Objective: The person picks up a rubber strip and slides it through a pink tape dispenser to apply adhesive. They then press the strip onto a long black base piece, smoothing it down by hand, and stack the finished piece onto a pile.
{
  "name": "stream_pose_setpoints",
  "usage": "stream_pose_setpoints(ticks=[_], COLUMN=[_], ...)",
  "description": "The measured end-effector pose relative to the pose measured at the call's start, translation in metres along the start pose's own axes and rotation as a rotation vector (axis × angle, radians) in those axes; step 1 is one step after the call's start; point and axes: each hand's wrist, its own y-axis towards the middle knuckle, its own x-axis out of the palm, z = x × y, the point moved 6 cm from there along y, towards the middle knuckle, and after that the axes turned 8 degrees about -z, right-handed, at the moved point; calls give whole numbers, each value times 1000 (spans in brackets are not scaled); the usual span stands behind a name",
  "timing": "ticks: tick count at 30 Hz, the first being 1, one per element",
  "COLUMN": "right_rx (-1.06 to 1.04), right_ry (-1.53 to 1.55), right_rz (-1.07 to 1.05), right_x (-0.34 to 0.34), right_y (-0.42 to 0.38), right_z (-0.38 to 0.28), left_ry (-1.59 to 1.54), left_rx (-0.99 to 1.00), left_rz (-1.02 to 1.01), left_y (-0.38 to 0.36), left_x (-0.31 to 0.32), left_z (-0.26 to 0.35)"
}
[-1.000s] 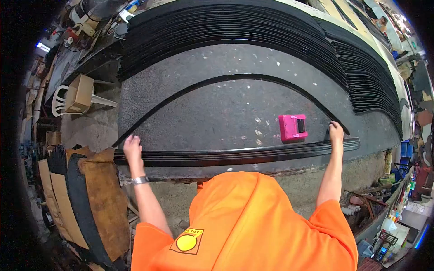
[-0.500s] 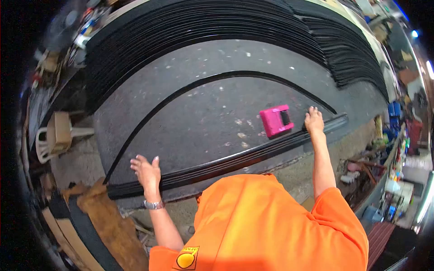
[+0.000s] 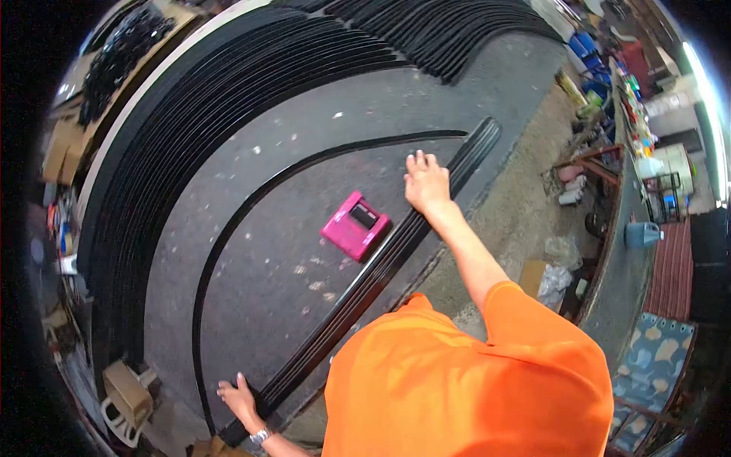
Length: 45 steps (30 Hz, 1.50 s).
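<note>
A bundle of long black strips [image 3: 349, 303] lies side by side along the near edge of the dark worktable [image 3: 259, 305]. My left hand [image 3: 240, 401] is at the bundle's lower left end, fingers spread and thumb up, holding nothing. Over the bundle's upper right part is my right hand [image 3: 428, 183], its fingers apart and slightly bent, also without anything in them. A single black strip [image 3: 228, 221] lies apart on the table, bowed in this view, its ends close to those of the bundle. Between them sits a pink box-shaped thing [image 3: 346, 232] with a black panel.
Many black strips [image 3: 198, 126] lie in close rows across the table's far side, with another batch [image 3: 442, 34] beside them. A cardboard box [image 3: 128, 392] rests on a white plastic chair [image 3: 118, 423] at lower left. Cluttered shelving [image 3: 620, 183] runs along the right.
My view has turned, so the table and strips appear rotated counterclockwise. Both hands stay near the two ends of the bundle, and the right fingers look a little more bent.
</note>
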Motion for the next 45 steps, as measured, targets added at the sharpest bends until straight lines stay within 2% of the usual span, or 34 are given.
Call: stream_pose_setpoints(ticks=[2, 8, 13, 22, 25, 27, 29, 30, 32, 35, 42, 43, 45], right_rx=[-31, -64, -55, -38, -112, -176, -181, -238, -274, -345, -428, -423, -423], right_ry=[-5, 61, 93, 150, 129, 212, 119, 126, 57, -6, -93, -94, -138], right_rz=[90, 135, 188, 149, 190, 132, 96, 187, 149, 139, 16, -2, -62], right_x=[-1, 0, -4, -6, -10, -23, -40, -55, -60, -57, -42, -44, -44], right_y=[-3, -9, -11, -11, -13, -7, 6, 23, 44, 63, 101, 104, 110], right_z=[1, 3, 5, 6, 12, 24, 33, 36, 36, 26, 2, -1, -5], left_ry=[60, 32, 25, -3, 21, -17, -114, -165, -96, 92, 90, 98, 89], left_rx=[-5, -45, -24, 43, 28, 49, 8, -35, -6, 41, 97, 167, 145], left_rz=[39, 41, 66, 50, 94, 124, 222, 278, 537, 579, 240, 355, 258], left_y=[10, -5, 13, 12, -2, -5, 14, 12, -5, 8, 50, 50, 57], left_x=[7, 5, 10, 4, -7, -17, -44, -55, -80, -94, -93, -96, -102], left_z=[-13, -3, -19, -22, -5, -9, -36, -58, -40, -30, -18, -14, -11])
